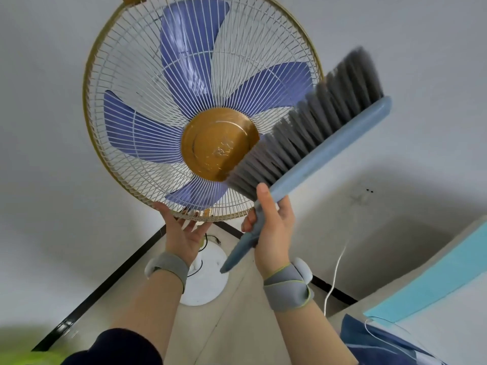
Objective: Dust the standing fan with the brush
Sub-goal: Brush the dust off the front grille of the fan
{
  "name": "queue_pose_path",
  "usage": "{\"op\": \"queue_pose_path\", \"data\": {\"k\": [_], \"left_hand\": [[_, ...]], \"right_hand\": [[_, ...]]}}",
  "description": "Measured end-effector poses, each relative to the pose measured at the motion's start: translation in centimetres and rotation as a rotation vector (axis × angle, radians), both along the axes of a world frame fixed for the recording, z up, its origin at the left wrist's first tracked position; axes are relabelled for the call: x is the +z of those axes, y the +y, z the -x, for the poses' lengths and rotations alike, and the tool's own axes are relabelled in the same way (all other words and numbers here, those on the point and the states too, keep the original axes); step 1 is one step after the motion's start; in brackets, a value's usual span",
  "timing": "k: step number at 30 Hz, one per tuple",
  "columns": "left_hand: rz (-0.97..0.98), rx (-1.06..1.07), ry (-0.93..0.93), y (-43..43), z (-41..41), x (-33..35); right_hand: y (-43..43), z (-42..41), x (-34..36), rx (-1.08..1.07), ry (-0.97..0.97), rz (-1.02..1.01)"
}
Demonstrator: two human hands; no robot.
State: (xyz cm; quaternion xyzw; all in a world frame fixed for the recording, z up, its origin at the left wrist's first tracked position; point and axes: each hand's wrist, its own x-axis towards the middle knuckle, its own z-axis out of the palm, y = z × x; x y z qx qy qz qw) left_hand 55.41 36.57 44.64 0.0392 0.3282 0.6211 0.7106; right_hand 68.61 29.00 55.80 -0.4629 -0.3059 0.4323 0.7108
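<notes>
The standing fan (147, 75) fills the upper middle of the head view: white wire grille, gold rim, purple blades and a gold centre cap (210, 146). My right hand (274, 233) grips the light blue handle of the brush (324, 151). Its grey bristles lie against the lower right of the grille, next to the centre cap. My left hand (181, 233) is open, palm up, with the fingertips touching the bottom rim of the grille. The fan's round white base (208, 280) shows on the floor below, partly hidden by my left wrist.
White walls meet in a corner behind the fan, with a black skirting (110, 283) along the tiled floor. A white cable (334, 283) hangs at right. A light blue sheet (432, 285) lies on a pale surface at the right edge.
</notes>
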Motion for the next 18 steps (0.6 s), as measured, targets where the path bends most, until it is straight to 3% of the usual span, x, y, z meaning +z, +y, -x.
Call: {"op": "queue_pose_path", "data": {"k": [13, 18], "left_hand": [[0.022, 0.02, -0.014, 0.1, 1.0, -0.2], [0.03, -0.021, -0.032, 0.1, 0.7, -0.3]], "right_hand": [[1.2, -3.0, -4.5, -0.167, 0.126, 0.467], [-0.2, -4.3, -3.3, -0.342, 0.144, 0.366]]}}
